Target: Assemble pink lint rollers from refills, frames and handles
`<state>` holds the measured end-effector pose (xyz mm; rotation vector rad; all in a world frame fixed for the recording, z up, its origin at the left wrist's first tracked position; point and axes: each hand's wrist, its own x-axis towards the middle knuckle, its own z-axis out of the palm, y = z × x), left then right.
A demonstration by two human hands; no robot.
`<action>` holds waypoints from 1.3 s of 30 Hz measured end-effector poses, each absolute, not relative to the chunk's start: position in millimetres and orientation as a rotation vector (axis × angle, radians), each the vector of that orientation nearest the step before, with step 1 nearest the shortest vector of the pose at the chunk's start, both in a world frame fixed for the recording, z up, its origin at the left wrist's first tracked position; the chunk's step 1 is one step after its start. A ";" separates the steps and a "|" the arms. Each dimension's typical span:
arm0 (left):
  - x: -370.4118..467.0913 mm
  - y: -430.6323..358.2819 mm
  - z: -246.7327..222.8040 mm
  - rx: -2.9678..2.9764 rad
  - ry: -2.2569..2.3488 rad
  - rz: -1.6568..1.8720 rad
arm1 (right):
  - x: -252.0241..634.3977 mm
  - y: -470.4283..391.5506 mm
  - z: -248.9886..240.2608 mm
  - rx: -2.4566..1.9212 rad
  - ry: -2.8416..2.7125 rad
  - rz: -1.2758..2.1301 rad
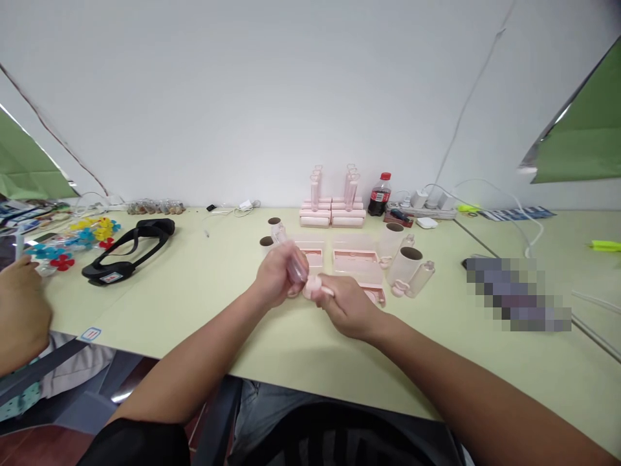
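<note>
My left hand (277, 275) is closed around a clear pinkish plastic tube (297, 264), tilted over the table. My right hand (347, 303) grips a small pale pink plastic piece (314, 285) at the tube's lower end; whether the two parts are joined I cannot tell. Just beyond my hands lie open pink plastic cases (356, 257) with clear lids. White rolls with brown cores (406, 266) stand to the right, beside a clear handle-like tube (421, 279) and a pink fitting (400, 288). More rolls (274, 221) stand on the left, partly behind my left hand.
Against the wall are stacked pink cases (347, 219) with upright clear tubes, and a cola bottle (380, 195). A power strip (424, 210) with cables sits farther right. A black headset strap (129, 255), colourful plastic flowers (87, 239) and another person's hand (22, 310) are at left.
</note>
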<state>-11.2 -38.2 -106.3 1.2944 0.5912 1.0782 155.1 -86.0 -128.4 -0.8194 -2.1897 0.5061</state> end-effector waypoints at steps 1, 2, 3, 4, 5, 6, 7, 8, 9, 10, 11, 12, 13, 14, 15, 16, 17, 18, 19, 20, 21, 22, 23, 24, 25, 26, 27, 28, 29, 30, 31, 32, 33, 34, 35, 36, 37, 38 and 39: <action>-15.0 -36.1 -101.5 1.251 0.558 1.095 | 155.1 -87.6 -127.2 -0.763 -2.247 0.481; -20.8 -33.2 -95.9 1.241 0.550 1.137 | 155.2 -89.5 -125.6 -0.723 -2.297 0.462; -28.7 -29.9 -90.2 1.284 0.579 1.198 | 155.5 -91.2 -123.8 -0.716 -2.329 0.456; -38.4 -26.7 -85.1 1.375 0.649 1.271 | 156.1 -92.6 -121.5 -0.751 -2.338 0.466; -49.4 -24.1 -81.3 1.509 0.770 1.333 | 157.1 -93.5 -118.9 -0.818 -2.330 0.488; -61.0 -22.3 -79.1 1.667 0.922 1.317 | 158.4 -93.5 -116.0 -0.900 -2.317 0.514; -72.4 -21.7 -79.1 1.808 1.071 1.256 | 160.0 -92.7 -112.9 -0.990 -2.299 0.536; -82.7 -22.0 -81.2 1.930 1.205 1.141 | 161.7 -90.9 -109.8 -1.078 -2.279 0.546; -91.5 -23.2 -85.3 2.026 1.312 1.009 | 163.2 -88.2 -106.8 -1.153 -2.266 0.546; -98.3 -24.9 -90.8 2.092 1.391 0.893 | 164.2 -84.7 -103.9 -1.211 -2.262 0.533; -103.3 -26.7 -97.3 2.135 1.446 0.790 | 164.3 -80.5 -101.1 -1.251 -2.270 0.508; -106.5 -28.3 -103.8 2.161 1.482 0.711 | 163.4 -75.6 -98.3 -1.274 -2.294 0.480; -108.3 -29.2 -109.8 2.176 1.505 0.654 | 161.1 -70.3 -95.3 -1.280 -2.327 0.452; -109.1 -29.4 -114.9 2.184 1.520 0.615 | 157.5 -64.4 -92.1 -1.281 -2.366 0.424; -109.2 -28.7 -118.6 2.189 1.532 0.592 | 152.6 -58.1 -88.7 -1.291 -2.403 0.401; -108.9 -27.1 -121.2 2.194 1.544 0.585 | 146.7 -51.4 -85.1 -1.312 -2.418 0.371; -108.5 -24.7 -122.6 2.197 1.554 0.590 | 140.1 -44.1 -81.4 -1.338 -2.440 0.323; -108.1 -21.7 -123.5 2.195 1.560 0.605 | 133.4 -36.3 -77.7 -1.369 -2.466 0.263; -107.8 -18.3 -124.0 2.187 1.558 0.620 | 127.0 -28.2 -74.2 -1.437 -2.494 0.216; -107.6 -14.9 -124.5 2.170 1.554 0.633 | 121.2 -19.7 -71.1 -1.532 -2.537 0.215; -107.5 -11.7 -125.1 2.146 1.550 0.641 | 116.5 -11.1 -68.6 -1.575 -2.554 0.225; -107.5 -9.1 -125.7 2.120 1.547 0.648 | 112.7 -2.8 -66.9 -1.604 -2.571 0.239; -107.6 -7.4 -126.2 2.096 1.553 0.649 | 110.0 5.2 -66.1 -1.633 -2.594 0.260; -107.6 -6.8 -126.4 2.079 1.580 0.641 | 108.2 12.5 -66.0 -1.656 -2.617 0.287; -107.4 -7.7 -126.1 2.074 1.636 0.623 | 107.1 18.8 -66.7 -1.681 -2.637 0.311; -106.9 -10.2 -125.1 2.080 1.711 0.592 | 106.3 24.1 -67.8 -1.706 -2.652 0.329; -105.7 -14.0 -123.6 2.097 1.793 0.551 | 105.8 28.1 -69.1 -1.729 -2.660 0.342; -103.8 -19.2 -121.7 2.120 1.868 0.507 | 105.3 31.1 -70.3 -1.750 -2.662 0.349; -100.9 -25.4 -119.7 2.151 1.915 0.469 | 104.8 32.9 -71.1 -1.766 -2.660 0.351; -96.8 -32.1 -118.0 2.193 1.921 0.439 | 104.5 33.7 -71.2 -1.781 -2.653 0.351; -91.7 -38.8 -116.8 2.245 1.885 0.421 | 104.5 33.6 -70.6 -1.793 -2.645 0.349; -85.7 -45.2 -116.4 2.307 1.826 0.405 | 105.0 32.7 -69.3 -1.802 -2.635 0.347; -79.1 -50.8 -116.8 2.374 1.760 0.381 | 106.4 31.1 -67.6 -1.807 -2.623 0.346; -72.2 -55.3 -118.1 2.442 1.701 0.350 | 108.8 28.8 -65.6 -1.807 -2.612 0.346; -65.5 -58.6 -120.1 2.506 1.653 0.313 | 112.3 25.8 -63.9 -1.801 -2.602 0.348; -59.2 -60.7 -122.7 2.559 1.622 0.275 | 117.0 22.2 -63.1 -1.789 -2.593 0.350; -53.7 -61.6 -125.4 2.602 1.606 0.237 | 122.7 18.0 -63.4 -1.773 -2.584 0.348; -49.2 -61.5 -128.2 2.635 1.601 0.196 | 129.2 13.3 -65.1 -1.748 -2.580 0.341; -45.6 -60.6 -130.8 2.661 1.601 0.155 | 135.9 8.1 -68.5 -1.721 -2.575 0.328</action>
